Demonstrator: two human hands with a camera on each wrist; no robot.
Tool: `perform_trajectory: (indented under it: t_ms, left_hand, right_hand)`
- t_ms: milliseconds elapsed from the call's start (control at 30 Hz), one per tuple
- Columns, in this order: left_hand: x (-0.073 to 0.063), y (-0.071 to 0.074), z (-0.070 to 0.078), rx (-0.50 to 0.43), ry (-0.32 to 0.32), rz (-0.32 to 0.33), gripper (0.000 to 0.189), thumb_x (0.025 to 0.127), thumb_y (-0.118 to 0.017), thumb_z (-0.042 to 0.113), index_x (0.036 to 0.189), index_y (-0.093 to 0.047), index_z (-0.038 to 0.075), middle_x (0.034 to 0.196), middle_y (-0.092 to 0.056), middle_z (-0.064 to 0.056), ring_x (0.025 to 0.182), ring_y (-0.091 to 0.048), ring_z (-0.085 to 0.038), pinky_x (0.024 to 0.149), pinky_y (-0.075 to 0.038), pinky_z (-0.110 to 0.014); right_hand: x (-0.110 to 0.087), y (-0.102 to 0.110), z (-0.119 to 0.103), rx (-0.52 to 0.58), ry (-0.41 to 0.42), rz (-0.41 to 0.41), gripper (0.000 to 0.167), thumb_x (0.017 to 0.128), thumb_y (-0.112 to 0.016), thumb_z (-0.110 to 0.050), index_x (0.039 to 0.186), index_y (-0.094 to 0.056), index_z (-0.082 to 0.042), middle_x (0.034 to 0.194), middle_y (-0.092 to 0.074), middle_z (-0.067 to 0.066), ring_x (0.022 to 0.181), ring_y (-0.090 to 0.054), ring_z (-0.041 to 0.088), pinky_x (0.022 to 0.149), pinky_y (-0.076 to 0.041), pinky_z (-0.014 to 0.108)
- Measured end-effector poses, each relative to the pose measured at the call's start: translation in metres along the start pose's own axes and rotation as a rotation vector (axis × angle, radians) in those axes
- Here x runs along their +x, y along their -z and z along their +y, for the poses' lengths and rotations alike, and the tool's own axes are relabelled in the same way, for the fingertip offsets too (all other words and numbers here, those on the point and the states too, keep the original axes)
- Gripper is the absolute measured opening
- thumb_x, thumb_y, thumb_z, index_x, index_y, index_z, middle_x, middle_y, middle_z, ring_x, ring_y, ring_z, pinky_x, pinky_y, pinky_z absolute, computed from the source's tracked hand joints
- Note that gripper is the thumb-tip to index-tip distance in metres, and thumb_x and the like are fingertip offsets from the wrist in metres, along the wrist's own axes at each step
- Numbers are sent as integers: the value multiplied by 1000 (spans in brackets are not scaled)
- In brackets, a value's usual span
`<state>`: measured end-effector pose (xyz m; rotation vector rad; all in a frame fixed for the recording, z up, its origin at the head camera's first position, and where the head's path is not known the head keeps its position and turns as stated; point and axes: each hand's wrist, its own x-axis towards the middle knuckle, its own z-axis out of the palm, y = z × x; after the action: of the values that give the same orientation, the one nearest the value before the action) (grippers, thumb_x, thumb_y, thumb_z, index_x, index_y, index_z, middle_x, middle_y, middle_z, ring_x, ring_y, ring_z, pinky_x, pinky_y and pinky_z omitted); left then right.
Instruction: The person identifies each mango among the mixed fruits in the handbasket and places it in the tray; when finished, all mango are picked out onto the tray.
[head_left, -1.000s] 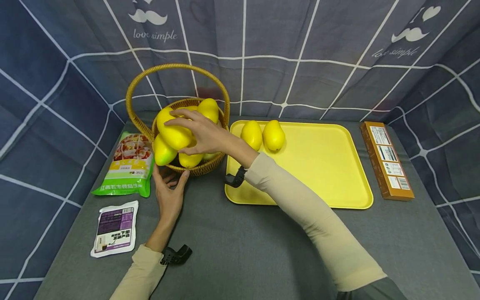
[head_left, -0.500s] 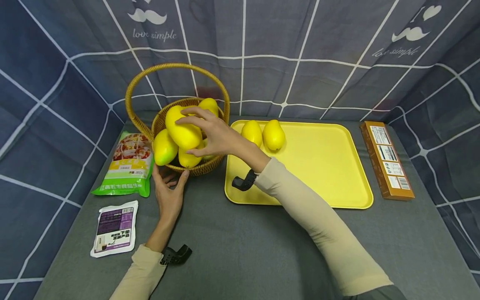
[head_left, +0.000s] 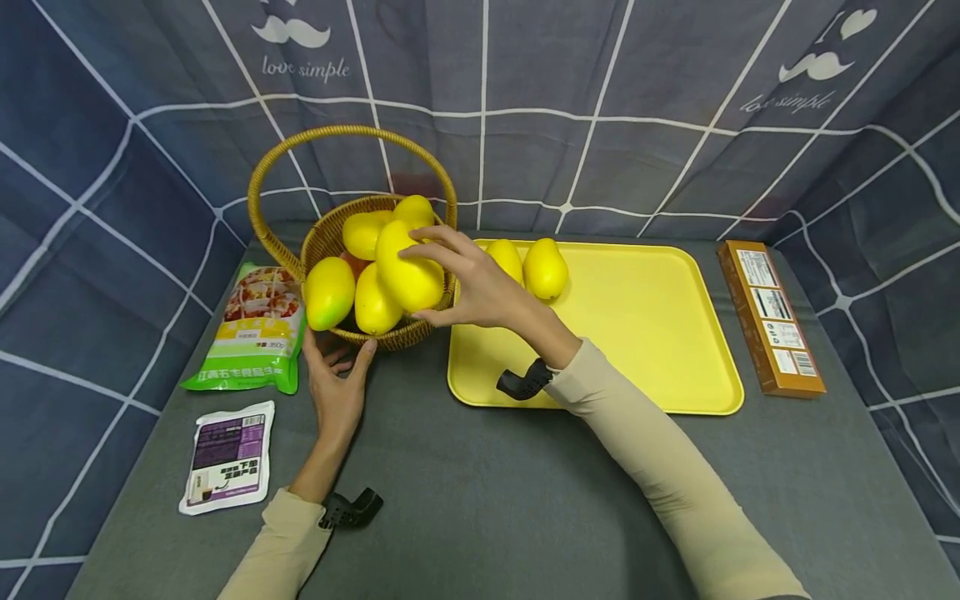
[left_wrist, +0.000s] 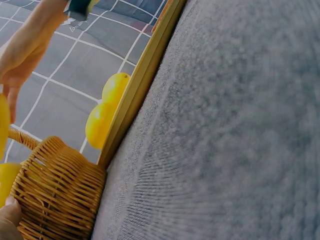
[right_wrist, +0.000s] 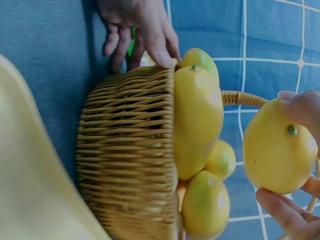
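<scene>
My right hand (head_left: pixel 487 287) holds a yellow mango (head_left: pixel 405 265) between thumb and fingers, over the right side of the wicker basket (head_left: pixel 411 333). In the right wrist view that mango (right_wrist: pixel 277 150) is apart from the basket. Several more mangoes, one of them green-tipped (head_left: pixel 328 293), lie in the basket; something reddish shows between them. My left hand (head_left: pixel 336 400) rests against the basket's front, its thumb at the rim and its fingers loosely spread. Two mangoes (head_left: pixel 546 269) lie side by side at the back left of the yellow tray (head_left: pixel 630 333).
The basket's tall handle (head_left: pixel 352 131) arches over it. Left of it lie a green food bag (head_left: pixel 251 333) and a white-and-purple pouch (head_left: pixel 227 458). Right of the tray is a brown box (head_left: pixel 772 321). A checked curtain (head_left: pixel 525 158) stands behind the grey table (head_left: pixel 480 492).
My right hand has moved right with the mango, from the basket's left part towards its right edge, uncovering other mangoes. The left hand stays at the basket's front.
</scene>
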<state>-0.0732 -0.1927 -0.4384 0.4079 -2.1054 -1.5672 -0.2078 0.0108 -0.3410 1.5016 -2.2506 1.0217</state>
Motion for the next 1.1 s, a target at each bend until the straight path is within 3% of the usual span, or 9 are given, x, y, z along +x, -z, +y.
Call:
perform_trajectory:
  t_ms: [167, 367, 600, 833, 1100]
  left_hand:
    - [6, -2, -24, -1, -18, 6, 88, 91, -72, 26, 157, -13, 29, 145, -42, -15, 121, -53, -31, 88, -42, -32]
    - [7, -3, -31, 9, -16, 12, 89, 89, -73, 33, 155, -13, 37, 144, -43, -9, 119, -54, -25, 86, -41, -24]
    - [-3, 0, 10, -15, 1, -3, 86, 92, -70, 16, 157, -14, 11, 145, -40, -25, 122, -50, -43, 91, -40, -46]
    - [-3, 0, 9, -16, -3, -5, 86, 92, -70, 15, 157, -13, 11, 145, -39, -25, 122, -50, -43, 91, -40, -46]
    - [-3, 0, 10, -17, 1, -2, 86, 92, -70, 15, 157, -14, 11, 144, -40, -26, 121, -51, -43, 91, -40, -46]
  right_hand:
    - [-27, 2, 4, 10, -27, 58, 68, 72, -85, -34, 131, -60, -11, 140, -49, 13, 131, -47, 25, 109, -40, 35]
    - [-59, 6, 11, -13, -76, 80, 66, 71, -85, -32, 129, -60, -12, 140, -50, 11, 130, -47, 25, 107, -42, 35]
    - [-92, 5, 14, -38, -151, 44, 67, 70, -86, -32, 129, -60, -13, 139, -49, 11, 129, -48, 24, 105, -43, 38]
    - [-115, -4, 13, -33, -202, -21, 69, 71, -87, -35, 131, -58, -15, 140, -49, 11, 130, -46, 25, 105, -42, 43]
    - [-131, -15, 18, 11, -230, -28, 68, 70, -88, -34, 129, -60, -14, 137, -51, 11, 128, -48, 24, 105, -43, 41]
